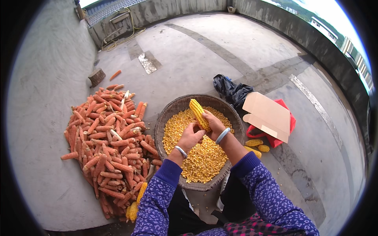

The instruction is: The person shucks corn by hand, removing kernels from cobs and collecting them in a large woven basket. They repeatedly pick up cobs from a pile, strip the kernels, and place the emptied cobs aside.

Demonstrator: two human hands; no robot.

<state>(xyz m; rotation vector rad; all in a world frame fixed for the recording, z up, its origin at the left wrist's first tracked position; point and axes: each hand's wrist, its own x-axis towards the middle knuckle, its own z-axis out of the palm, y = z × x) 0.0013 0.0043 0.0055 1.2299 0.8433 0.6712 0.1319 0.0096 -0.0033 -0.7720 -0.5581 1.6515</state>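
My right hand [215, 125] is closed around a yellow ear of corn [200, 114], which tilts up to the left above a round woven basket [238, 121]. Close beside the ear's lower end is my left hand [190, 138], fingers bent; whether it grips anything is hidden. Loose yellow corn kernels [203, 159] fill much of the basket, which stands in front of my legs. On the floor to the left lies a large heap of bare reddish corn cobs [113, 144]. A few unshelled yellow ears [133, 211] rest at the heap's near end, partly behind my left sleeve.
More yellow ears [254, 142] lie right of the basket. Beyond them are a cardboard piece [267, 115] on a red bag [291, 124] and a black plastic bag [230, 88]. A wood block [97, 77] stands by the left wall; a hose [134, 35] lies farther back.
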